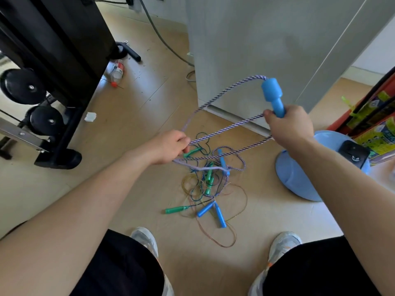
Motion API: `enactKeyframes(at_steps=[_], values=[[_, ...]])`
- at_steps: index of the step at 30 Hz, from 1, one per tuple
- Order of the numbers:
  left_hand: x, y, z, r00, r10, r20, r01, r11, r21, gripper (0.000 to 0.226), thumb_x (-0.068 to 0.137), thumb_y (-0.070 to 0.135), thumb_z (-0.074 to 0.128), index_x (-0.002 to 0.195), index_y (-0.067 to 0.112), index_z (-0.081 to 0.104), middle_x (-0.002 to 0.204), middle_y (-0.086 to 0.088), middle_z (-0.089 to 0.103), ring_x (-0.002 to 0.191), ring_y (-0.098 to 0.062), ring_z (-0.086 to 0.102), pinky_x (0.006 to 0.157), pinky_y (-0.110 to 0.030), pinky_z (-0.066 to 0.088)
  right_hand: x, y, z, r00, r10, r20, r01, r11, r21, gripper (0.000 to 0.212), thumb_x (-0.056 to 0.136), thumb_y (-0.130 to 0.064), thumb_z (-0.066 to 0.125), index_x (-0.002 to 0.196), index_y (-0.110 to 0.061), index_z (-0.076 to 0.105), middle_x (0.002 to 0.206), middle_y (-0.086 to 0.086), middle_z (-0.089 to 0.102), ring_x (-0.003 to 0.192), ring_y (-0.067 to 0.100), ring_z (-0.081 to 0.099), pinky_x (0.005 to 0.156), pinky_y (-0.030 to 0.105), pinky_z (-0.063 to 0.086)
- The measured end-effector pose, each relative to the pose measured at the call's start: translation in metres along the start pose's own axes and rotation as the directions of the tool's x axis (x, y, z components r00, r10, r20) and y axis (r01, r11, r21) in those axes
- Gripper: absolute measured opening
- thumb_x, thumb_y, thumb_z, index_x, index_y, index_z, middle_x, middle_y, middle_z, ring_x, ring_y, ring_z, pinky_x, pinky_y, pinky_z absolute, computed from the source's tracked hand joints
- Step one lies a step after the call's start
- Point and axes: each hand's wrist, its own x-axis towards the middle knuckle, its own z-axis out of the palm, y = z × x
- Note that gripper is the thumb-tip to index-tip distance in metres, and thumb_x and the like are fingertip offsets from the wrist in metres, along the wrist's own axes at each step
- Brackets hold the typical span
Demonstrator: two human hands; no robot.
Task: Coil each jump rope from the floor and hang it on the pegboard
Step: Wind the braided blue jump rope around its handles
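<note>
Head view: right hand [288,127] grips blue handle [273,97] upright; left hand [171,147] pinches purple-white braided rope [226,129] loops; tangled jump ropes [209,189] on floor [149,116].

"That twisted rope [235,125] across the middle, what colours?"

"Purple and white, wound in candy stripes. Its handle [271,91], upper right, is bright blue."

"And the heap below centre?"

"Green handles [175,210], blue handles [220,215], thin cords [188,182] in dark teal and coppery brown, on a pale tan plank floor [139,116]. Black machine [64,39] upper left, light blue base [295,180] at the right."
</note>
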Motion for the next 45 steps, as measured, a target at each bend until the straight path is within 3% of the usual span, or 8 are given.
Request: enactKeyframes(at_steps=[6, 11, 14, 19, 23, 29, 36, 45], values=[[-0.002, 0.006, -0.015, 0.984, 0.064, -0.164, -0.068, 0.998, -0.018, 0.039, 0.105, 0.032, 0.041, 0.072, 0.023, 0.058, 0.078, -0.007, 0.066, 0.063, -0.020, 0.057, 0.061, -0.032, 0.045, -0.016, -0.006, 0.013, 0.986, -0.142, 0.083, 0.160, 0.948, -0.275, 0.022, 0.093, -0.044, 0.054, 0.096, -0.025, 0.063, 0.080, 0.006, 0.058, 0.078, 0.034, 0.054, 0.067, 0.033, 0.038], [-0.009, 0.045, -0.006, 0.955, 0.239, -0.178, -0.273, 0.941, -0.199, 0.037, 0.106, 0.027, 0.044, 0.070, 0.026, 0.057, 0.049, 0.021, 0.052, 0.047, -0.002, 0.041, 0.055, -0.027, 0.037, -0.045, -0.033, 0.022, 0.820, -0.293, 0.492, 0.132, 0.933, 0.336, 0.024, 0.098, -0.035, 0.058, 0.102, -0.015, 0.070, 0.072, -0.002, 0.060, 0.048, 0.011, 0.046, 0.052, 0.031, 0.047], [-0.009, 0.053, -0.006, 0.940, 0.275, -0.200, -0.323, 0.907, -0.270, 0.035, 0.106, 0.025, 0.046, 0.073, 0.023, 0.058, 0.048, 0.022, 0.052, 0.044, 0.001, 0.043, 0.050, -0.019, 0.030, -0.053, -0.040, 0.020, 0.714, -0.366, 0.597, 0.086, 0.892, 0.444, 0.017, 0.100, -0.031, 0.057, 0.091, -0.024, 0.069, 0.079, -0.006, 0.072, 0.050, 0.008, 0.043, 0.047, 0.022, 0.043], [-0.002, 0.036, -0.001, 0.964, 0.232, -0.131, -0.263, 0.904, -0.337, 0.038, 0.106, 0.032, 0.042, 0.075, 0.018, 0.058, 0.047, 0.016, 0.047, 0.044, 0.001, 0.041, 0.051, -0.022, 0.035, -0.025, -0.034, 0.008, 0.933, -0.252, 0.256, 0.126, 0.897, 0.423, 0.026, 0.094, -0.029, 0.062, 0.071, -0.020, 0.055, 0.058, -0.007, 0.044, 0.048, 0.007, 0.038, 0.048, 0.025, 0.040], [0.004, -0.005, -0.004, 0.991, 0.067, -0.118, -0.074, 0.996, -0.058, 0.043, 0.106, 0.035, 0.038, 0.069, 0.022, 0.056, 0.059, 0.005, 0.049, 0.057, -0.018, 0.043, 0.063, -0.032, 0.035, 0.002, -0.017, -0.013, 1.000, -0.014, -0.018, 0.020, 0.884, 0.467, 0.023, 0.088, -0.032, 0.060, 0.069, -0.021, 0.055, 0.062, -0.002, 0.048, 0.049, 0.012, 0.038, 0.053, 0.031, 0.039], [0.004, 0.011, -0.007, 0.967, 0.106, -0.231, -0.149, 0.973, -0.178, 0.040, 0.101, 0.041, 0.041, 0.066, 0.027, 0.054, 0.053, 0.011, 0.044, 0.053, -0.016, 0.037, 0.059, -0.033, 0.031, 0.000, -0.006, -0.007, 0.980, -0.035, 0.194, 0.056, 0.993, -0.107, 0.027, 0.088, -0.040, 0.059, 0.088, -0.014, 0.068, 0.066, 0.004, 0.059, 0.060, 0.027, 0.059, 0.064, 0.034, 0.050], [0.003, 0.056, 0.005, 0.937, 0.257, -0.238, -0.323, 0.896, -0.305, 0.035, 0.106, 0.024, 0.046, 0.073, 0.028, 0.056, 0.047, 0.023, 0.052, 0.042, 0.006, 0.045, 0.048, -0.012, 0.031, -0.047, -0.040, 0.021, 0.805, -0.313, 0.504, 0.091, 0.904, 0.417, 0.021, 0.101, -0.029, 0.055, 0.088, -0.017, 0.066, 0.057, -0.013, 0.054, 0.045, 0.005, 0.042, 0.045, 0.019, 0.038], [0.007, -0.009, -0.005, 0.989, 0.026, -0.147, -0.032, 0.999, -0.037, 0.045, 0.107, 0.036, 0.036, 0.068, 0.022, 0.054, 0.061, 0.006, 0.050, 0.061, -0.017, 0.046, 0.065, -0.033, 0.035, 0.011, -0.009, -0.020, 0.999, 0.041, -0.023, -0.027, 0.905, 0.424, 0.025, 0.089, -0.037, 0.058, 0.071, -0.020, 0.060, 0.062, -0.004, 0.053, 0.053, 0.014, 0.044, 0.054, 0.030, 0.041]])
